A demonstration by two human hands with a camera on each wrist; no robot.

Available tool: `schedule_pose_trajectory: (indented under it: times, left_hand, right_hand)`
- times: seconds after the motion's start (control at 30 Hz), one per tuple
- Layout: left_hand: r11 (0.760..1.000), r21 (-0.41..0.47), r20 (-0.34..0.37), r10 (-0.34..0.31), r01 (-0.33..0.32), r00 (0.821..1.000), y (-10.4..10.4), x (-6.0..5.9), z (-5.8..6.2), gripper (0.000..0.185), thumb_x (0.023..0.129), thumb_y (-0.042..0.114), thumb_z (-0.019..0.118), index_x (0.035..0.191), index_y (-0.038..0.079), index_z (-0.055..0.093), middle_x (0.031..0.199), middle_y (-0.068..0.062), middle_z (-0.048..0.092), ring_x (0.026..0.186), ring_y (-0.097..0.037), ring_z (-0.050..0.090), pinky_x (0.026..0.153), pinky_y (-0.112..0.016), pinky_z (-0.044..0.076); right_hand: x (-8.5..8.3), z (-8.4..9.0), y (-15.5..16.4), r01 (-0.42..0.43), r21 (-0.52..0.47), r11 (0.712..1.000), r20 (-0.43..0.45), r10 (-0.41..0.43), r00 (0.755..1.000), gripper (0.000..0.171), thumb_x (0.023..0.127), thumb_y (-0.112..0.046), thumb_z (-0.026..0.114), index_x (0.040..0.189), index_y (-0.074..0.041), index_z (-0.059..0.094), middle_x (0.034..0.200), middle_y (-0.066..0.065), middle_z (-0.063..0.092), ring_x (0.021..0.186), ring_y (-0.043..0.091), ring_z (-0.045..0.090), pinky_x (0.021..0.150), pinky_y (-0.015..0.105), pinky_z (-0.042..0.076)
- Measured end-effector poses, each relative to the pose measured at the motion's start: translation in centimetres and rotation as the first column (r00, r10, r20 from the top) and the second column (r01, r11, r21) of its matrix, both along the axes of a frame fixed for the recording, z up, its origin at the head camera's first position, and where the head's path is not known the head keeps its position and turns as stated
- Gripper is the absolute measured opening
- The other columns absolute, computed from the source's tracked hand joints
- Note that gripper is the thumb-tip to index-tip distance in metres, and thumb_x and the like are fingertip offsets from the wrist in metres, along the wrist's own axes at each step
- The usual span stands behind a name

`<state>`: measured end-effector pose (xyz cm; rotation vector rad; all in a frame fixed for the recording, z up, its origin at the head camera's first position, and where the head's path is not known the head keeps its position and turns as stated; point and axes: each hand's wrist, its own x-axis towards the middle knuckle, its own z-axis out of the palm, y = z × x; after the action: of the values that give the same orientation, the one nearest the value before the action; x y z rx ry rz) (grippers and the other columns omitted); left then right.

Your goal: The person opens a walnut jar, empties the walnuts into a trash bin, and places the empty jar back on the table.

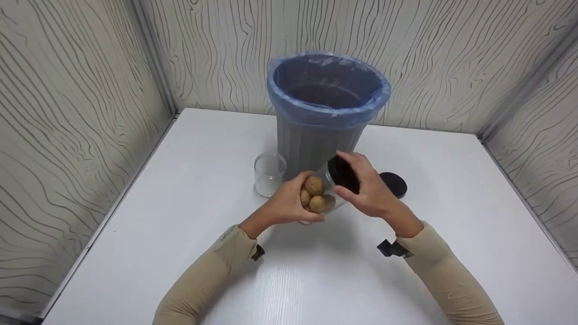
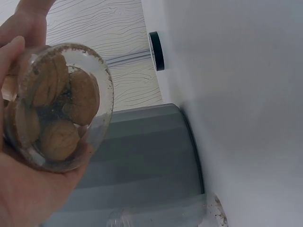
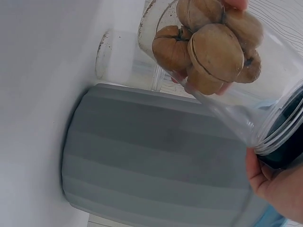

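Note:
A clear jar of walnuts is held tilted over the table, its base toward the left and its mouth toward the upper right. My left hand grips the jar around its lower part, where the nuts have gathered. At the other end, my right hand holds a black lid by its rim, right at the jar's threaded mouth. In the left wrist view the jar's round base faces the camera, with several walnuts showing through it.
A grey bin lined with a blue bag stands behind my hands. Left of it is a second clear jar, without a lid. Another black lid lies on the white table at the right. Patterned panels surround the table.

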<state>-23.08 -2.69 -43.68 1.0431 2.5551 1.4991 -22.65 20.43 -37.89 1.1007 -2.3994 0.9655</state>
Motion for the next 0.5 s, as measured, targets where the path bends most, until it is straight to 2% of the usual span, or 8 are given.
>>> schedule_pose_trajectory:
  times: [0.27, 0.5]
  left_hand:
    - [1.0, -0.021, -0.011, 0.019, -0.019, 1.0, -0.15, -0.01, -0.05, 0.099, 0.063, 0.043, 0.086, 0.14, 0.008, 0.034, 0.115, 0.001, 0.054, 0.098, -0.01, 0.055, 0.082, -0.025, 0.048]
    - [1.0, 0.001, 0.023, 0.021, -0.021, 1.0, -0.41, 0.09, -0.09, 0.101, 0.062, 0.043, 0.086, 0.141, 0.009, 0.033, 0.117, 0.002, 0.053, 0.101, -0.01, 0.054, 0.086, -0.026, 0.047]
  right_hand:
    - [-0.15, 0.04, 0.06, -0.008, -0.017, 1.0, -0.022, 0.008, 1.0, 0.072, 0.087, -0.04, 0.061, 0.143, -0.002, 0.036, 0.138, 0.016, 0.04, 0.121, 0.025, 0.039, 0.096, 0.051, 0.037]
    - [-0.14, 0.08, 0.09, 0.011, -0.012, 1.0, -0.015, -0.011, 1.0, 0.071, 0.087, -0.038, 0.061, 0.143, -0.002, 0.036, 0.139, 0.016, 0.039, 0.121, 0.025, 0.038, 0.096, 0.051, 0.036]
